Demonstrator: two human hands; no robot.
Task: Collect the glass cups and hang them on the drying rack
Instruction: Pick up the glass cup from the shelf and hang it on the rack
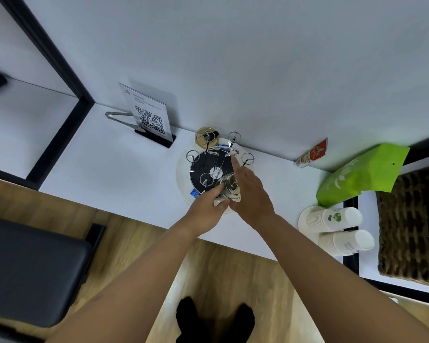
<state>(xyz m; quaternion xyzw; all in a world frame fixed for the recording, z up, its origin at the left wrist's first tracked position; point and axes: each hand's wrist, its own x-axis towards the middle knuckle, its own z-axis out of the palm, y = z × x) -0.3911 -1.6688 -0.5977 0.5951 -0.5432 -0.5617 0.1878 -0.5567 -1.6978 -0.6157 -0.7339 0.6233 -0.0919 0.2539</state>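
Glass cup (rim hidden) btwn both hands, over rack.
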